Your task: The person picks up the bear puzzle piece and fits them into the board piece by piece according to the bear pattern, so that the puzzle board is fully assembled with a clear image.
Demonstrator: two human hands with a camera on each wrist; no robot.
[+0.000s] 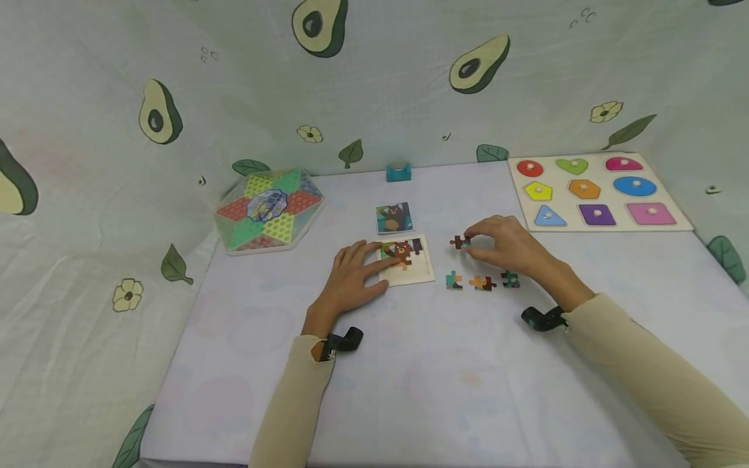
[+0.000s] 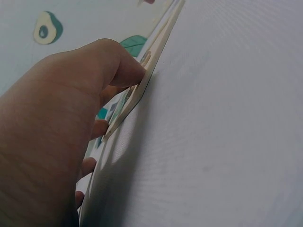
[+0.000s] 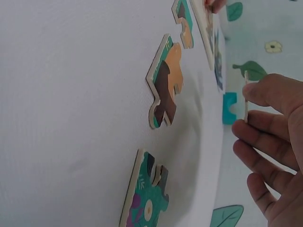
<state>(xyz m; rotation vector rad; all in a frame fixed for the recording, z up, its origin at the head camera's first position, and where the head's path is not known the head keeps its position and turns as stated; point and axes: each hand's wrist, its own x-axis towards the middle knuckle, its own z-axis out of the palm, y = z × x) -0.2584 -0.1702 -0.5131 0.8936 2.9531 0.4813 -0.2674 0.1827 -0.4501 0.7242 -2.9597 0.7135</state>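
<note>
My right hand (image 1: 508,246) pinches a dark brown jigsaw piece (image 1: 457,242) between thumb and fingertips, raised above the table. In the right wrist view that jigsaw piece (image 3: 246,97) shows edge-on. The left hand (image 1: 346,281) rests with spread fingers on a square wooden puzzle board (image 1: 420,270), its thumb touching the near edge. On the board a partly assembled bear picture (image 1: 404,250) shows; fingers cover some of it. Below the right hand lie three loose pieces: a teal and tan one (image 1: 453,281), a tan and brown one (image 3: 165,85), and a dark green one (image 3: 149,198).
Behind the board lies a bear picture card (image 1: 394,218), and farther back a teal holder (image 1: 398,173). A hexagonal box with coloured triangles (image 1: 269,211) sits at the left. A knobbed shape board (image 1: 597,195) occupies the back right. A printed cloth (image 1: 398,97) hangs behind.
</note>
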